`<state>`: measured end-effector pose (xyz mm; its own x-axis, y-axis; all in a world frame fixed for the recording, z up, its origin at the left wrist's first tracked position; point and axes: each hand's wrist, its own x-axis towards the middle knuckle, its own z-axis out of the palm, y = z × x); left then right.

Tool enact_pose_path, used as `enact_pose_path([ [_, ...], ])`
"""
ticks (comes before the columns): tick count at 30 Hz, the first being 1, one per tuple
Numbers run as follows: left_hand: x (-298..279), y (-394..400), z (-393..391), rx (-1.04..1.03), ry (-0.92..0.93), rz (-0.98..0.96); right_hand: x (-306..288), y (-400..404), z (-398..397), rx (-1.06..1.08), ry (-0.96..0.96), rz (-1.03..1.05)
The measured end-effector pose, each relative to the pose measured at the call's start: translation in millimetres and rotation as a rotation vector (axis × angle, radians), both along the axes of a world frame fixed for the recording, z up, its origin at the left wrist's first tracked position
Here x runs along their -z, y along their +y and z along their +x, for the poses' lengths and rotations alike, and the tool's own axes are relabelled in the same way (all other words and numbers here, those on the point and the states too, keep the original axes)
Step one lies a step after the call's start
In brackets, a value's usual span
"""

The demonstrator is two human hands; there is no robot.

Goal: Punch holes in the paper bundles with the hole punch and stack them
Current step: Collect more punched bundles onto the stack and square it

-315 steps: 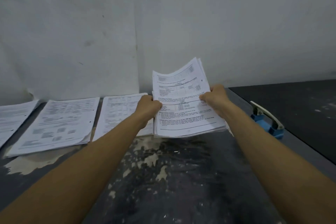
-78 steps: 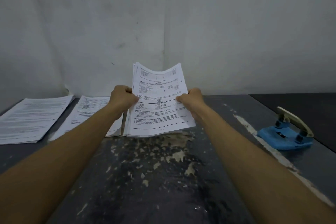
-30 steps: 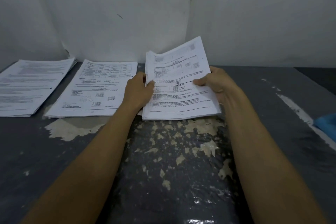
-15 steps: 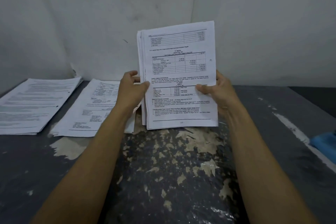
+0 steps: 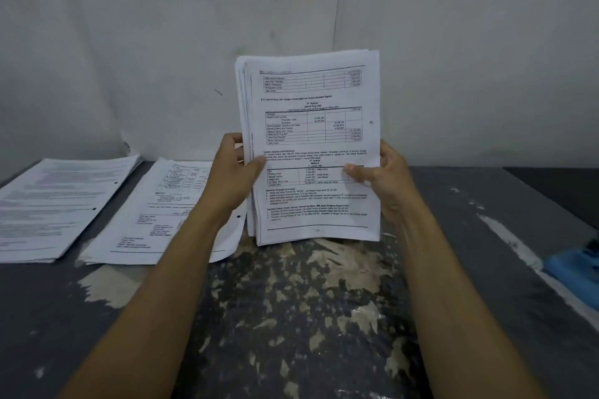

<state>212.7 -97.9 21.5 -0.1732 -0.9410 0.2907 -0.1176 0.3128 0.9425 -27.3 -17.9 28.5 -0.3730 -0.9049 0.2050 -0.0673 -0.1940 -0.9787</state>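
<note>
Far-left stack [image 5: 58,204] lies flat on the worktop [image 5: 291,317]; second stack [image 5: 162,214] lies just right of it, punched holes along its right edge. Left hand [image 5: 231,178] grips the bundle [image 5: 312,146] at its left edge, thumb on the front page. Bundle stands upright, bottom edge at the worktop, between both hands. Right hand [image 5: 387,180] grips its right edge, thumb in front. Blue punch [image 5: 577,272] sits far right, partly out of view

Printed paper bundle [image 5: 312,146] stands upright on the table; two punched stacks [image 5: 61,204] lie flat left.
</note>
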Motion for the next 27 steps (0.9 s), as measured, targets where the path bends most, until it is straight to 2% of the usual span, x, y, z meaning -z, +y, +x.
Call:
enact_pose_path([
  [6,-6.2,11.3,-24.9,-0.014,0.055,-0.201,-10.3,5.1,-6.2,0.118,0.038,-0.065],
  [13,-2.4,16.9,-34.8,0.005,0.018,-0.233,-9.4,6.2,-0.9,0.229,0.038,-0.177],
  [19,-21.0,24.2,-35.9,-0.058,0.022,-0.366,-27.3,5.1,16.4,0.302,0.09,-0.313],
  [23,-30.0,20.4,-30.4,-0.091,0.015,-0.317,-27.1,4.1,22.9,0.315,0.063,-0.339],
  [27,-25.6,19.7,-29.3,-0.098,-0.014,-0.316,-17.5,3.2,23.1,0.338,0.106,-0.272],
])
